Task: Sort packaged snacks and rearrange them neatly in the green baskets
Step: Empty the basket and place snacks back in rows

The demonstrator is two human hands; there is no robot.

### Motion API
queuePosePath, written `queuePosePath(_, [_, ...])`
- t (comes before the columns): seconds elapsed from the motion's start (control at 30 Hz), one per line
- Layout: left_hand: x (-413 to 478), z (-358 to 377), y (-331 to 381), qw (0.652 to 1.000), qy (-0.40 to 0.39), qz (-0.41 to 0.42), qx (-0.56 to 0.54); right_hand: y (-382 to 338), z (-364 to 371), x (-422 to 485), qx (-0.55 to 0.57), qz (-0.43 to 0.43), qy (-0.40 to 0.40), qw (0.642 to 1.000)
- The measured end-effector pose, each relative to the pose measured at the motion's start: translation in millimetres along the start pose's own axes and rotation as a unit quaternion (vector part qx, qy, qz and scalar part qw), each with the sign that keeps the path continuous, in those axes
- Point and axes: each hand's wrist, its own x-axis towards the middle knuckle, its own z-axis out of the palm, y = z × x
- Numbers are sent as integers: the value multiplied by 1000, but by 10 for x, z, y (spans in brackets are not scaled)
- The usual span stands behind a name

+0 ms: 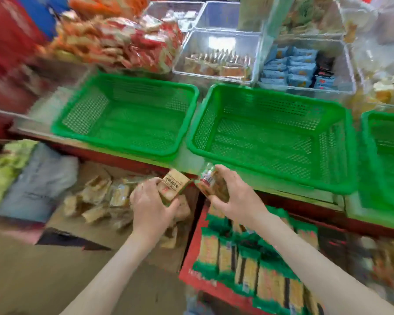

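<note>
Two green baskets stand side by side on the shelf, the left basket (125, 92) and the middle basket (271, 96), both with nothing inside. A third green basket (382, 123) is cut off at the right edge. My left hand (151, 206) grips a stack of tan snack packets (174, 186) just below the shelf's front edge. My right hand (236, 194) holds a clear packet with a red label (207, 179) beside it. Both hands hover over a cardboard box (96, 233) of similar tan packets.
A red crate (192, 251) of green-and-yellow snack packs sits below my right arm. Clear bins (216, 57) with brown and blue packets stand behind the baskets. A big bag of red-and-orange snacks (123, 42) lies at the back left. Bagged goods (27, 178) rest at the left.
</note>
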Motion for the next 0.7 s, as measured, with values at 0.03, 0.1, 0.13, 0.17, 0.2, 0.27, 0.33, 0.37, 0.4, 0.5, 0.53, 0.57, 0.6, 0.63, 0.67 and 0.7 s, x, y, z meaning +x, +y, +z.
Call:
queuePosePath(0.03, [-3,-73,-237,1000,0,-16,7,-117,216,89,8,5,-19,1000])
queuePosePath(0.1, [-50,-179,-678,998,10,-57,16,-310,589,223,3,6,-49,999])
queuePosePath(0.13, [-103,-216,-877,996,14,-84,17,-385,749,264,-11,-3,-70,997])
queuePosePath(0.17, [-170,-236,-1059,994,14,-111,16,-449,896,290,-32,-22,-97,995])
queuePosePath(0.2, [-249,-241,-1234,991,11,-132,18,-506,1033,308,-61,-51,-122,989])
queuePosePath(0.27, [-407,-216,-1549,986,-6,-165,25,-592,1267,341,-123,-109,-154,974])
queuePosePath(0.33, [-545,-138,-1845,980,-27,-194,31,-628,1493,394,-173,-153,-172,958])
queuePosePath(0.37, [-606,-90,-1969,977,-41,-205,32,-632,1607,422,-197,-175,-185,947])
queuePosePath(0.4, [-660,-29,-2075,975,-54,-212,31,-637,1712,451,-216,-199,-201,935])
queuePosePath(0.5, [-769,192,-2271,975,-117,-184,35,-593,1976,537,-257,-262,-257,894])
queuePosePath(0.53, [-787,273,-2295,975,-141,-165,42,-569,2048,562,-273,-279,-263,882])
queuePosePath(0.57, [-790,347,-2297,974,-161,-152,48,-543,2114,583,-290,-289,-259,875])
queuePosePath(0.6, [-786,423,-2287,972,-175,-148,51,-523,2167,599,-302,-287,-252,874])
queuePosePath(0.63, [-771,497,-2265,970,-182,-151,52,-509,2209,612,-311,-278,-244,876])
queuePosePath(0.67, [-752,565,-2231,968,-190,-158,53,-498,2240,617,-318,-266,-231,880])
queuePosePath(0.7, [-733,622,-2189,964,-199,-165,55,-493,2252,619,-324,-256,-217,885])
